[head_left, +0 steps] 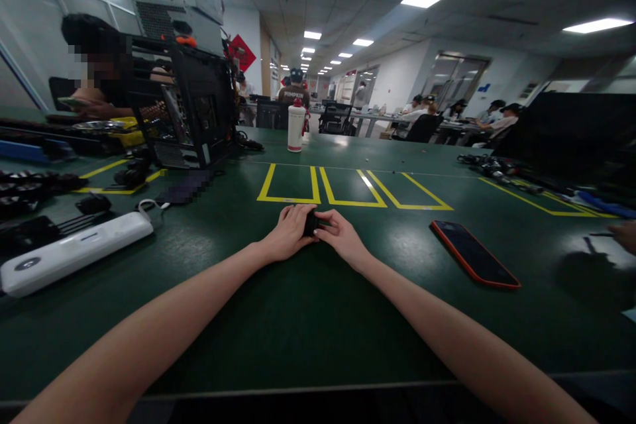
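Observation:
A small black object (311, 222) is between my two hands, low over the green table (298, 324), just in front of the yellow tape outlines (289, 199). My left hand (288, 232) wraps round its left side, with the fingers closed over it. From the right, my right hand (340, 236) pinches its edge between thumb and fingers. Most of the object is covered by my fingers, so its exact shape cannot be made out.
A phone (474, 255) with an orange edge lies on the right. On the left are a white power strip (79, 253), black cables and an open computer case (193, 106). A white cup (296, 128) stands behind. At the right edge another person's hand (625, 236) shows.

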Demonstrator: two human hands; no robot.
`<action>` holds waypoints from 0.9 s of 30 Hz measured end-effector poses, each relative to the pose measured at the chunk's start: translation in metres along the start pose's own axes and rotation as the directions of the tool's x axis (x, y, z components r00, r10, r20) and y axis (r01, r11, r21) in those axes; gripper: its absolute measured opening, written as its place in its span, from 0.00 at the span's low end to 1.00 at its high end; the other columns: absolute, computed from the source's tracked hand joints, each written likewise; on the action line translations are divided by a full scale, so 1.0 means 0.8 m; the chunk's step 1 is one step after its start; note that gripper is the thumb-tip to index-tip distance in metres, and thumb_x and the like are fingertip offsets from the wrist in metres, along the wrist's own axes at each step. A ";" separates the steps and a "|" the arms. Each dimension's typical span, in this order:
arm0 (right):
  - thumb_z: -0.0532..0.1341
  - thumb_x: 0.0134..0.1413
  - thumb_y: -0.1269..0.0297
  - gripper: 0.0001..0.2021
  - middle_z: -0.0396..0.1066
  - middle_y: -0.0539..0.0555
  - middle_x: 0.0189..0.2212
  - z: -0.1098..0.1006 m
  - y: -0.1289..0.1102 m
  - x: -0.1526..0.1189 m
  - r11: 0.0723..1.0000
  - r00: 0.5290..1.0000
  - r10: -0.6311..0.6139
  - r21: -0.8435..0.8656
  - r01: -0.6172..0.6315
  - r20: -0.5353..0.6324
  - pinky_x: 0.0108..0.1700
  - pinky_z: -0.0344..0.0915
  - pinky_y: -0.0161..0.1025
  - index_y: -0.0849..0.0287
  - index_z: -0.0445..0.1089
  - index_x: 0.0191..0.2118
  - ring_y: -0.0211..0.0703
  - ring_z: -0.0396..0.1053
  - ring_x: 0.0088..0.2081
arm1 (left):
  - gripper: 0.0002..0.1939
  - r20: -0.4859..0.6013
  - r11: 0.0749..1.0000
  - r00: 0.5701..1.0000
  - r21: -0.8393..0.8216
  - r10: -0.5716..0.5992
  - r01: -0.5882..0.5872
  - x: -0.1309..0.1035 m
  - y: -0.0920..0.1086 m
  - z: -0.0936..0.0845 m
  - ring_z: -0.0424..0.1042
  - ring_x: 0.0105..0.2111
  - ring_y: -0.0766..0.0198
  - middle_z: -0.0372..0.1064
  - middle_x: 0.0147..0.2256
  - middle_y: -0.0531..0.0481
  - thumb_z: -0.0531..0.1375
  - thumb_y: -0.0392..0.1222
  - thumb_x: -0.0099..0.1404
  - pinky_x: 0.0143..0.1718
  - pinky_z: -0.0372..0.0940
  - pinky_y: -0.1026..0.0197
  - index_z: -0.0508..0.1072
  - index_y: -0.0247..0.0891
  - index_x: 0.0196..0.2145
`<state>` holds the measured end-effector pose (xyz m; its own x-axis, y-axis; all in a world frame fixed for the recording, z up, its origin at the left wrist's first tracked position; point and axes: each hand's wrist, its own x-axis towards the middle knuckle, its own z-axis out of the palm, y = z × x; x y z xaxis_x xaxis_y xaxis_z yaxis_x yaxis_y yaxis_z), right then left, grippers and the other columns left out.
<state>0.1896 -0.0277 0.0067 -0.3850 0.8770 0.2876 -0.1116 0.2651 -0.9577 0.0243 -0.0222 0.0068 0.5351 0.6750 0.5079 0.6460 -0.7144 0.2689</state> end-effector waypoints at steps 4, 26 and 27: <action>0.61 0.42 0.66 0.11 0.66 0.50 0.37 0.003 0.000 0.003 0.998 0.998 -0.035 -0.054 0.032 -0.060 0.48 0.60 0.41 0.57 0.64 0.36 0.39 0.66 0.41 | 0.30 -0.011 1.000 1.000 0.001 -0.010 0.010 0.001 -0.001 0.003 0.54 0.51 0.54 0.54 0.49 0.42 0.56 0.45 0.56 0.52 0.47 0.46 0.46 0.39 0.52; 0.61 0.42 0.65 0.11 0.67 0.50 0.36 0.001 0.007 0.009 0.994 0.989 -0.072 -0.094 0.060 -0.131 0.49 0.60 0.40 0.57 0.65 0.35 0.38 0.66 0.41 | 0.31 -0.002 1.000 1.000 0.013 0.001 -0.001 0.002 -0.001 0.002 0.54 0.51 0.53 0.54 0.49 0.42 0.56 0.46 0.56 0.52 0.47 0.46 0.46 0.38 0.53; 0.61 0.42 0.65 0.12 0.67 0.51 0.37 0.001 0.008 0.010 0.993 0.988 -0.071 -0.102 0.057 -0.136 0.49 0.60 0.41 0.57 0.65 0.37 0.38 0.66 0.42 | 0.31 -0.002 1.000 1.000 0.016 0.003 -0.003 0.002 -0.001 0.002 0.54 0.51 0.53 0.54 0.49 0.41 0.56 0.46 0.56 0.52 0.47 0.46 0.46 0.38 0.53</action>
<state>0.1855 -0.0194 0.0030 -0.2478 0.9024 0.3526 -0.0392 0.3543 -0.9343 0.0254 -0.0204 0.0060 0.5358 0.6728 0.5101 0.6533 -0.7131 0.2543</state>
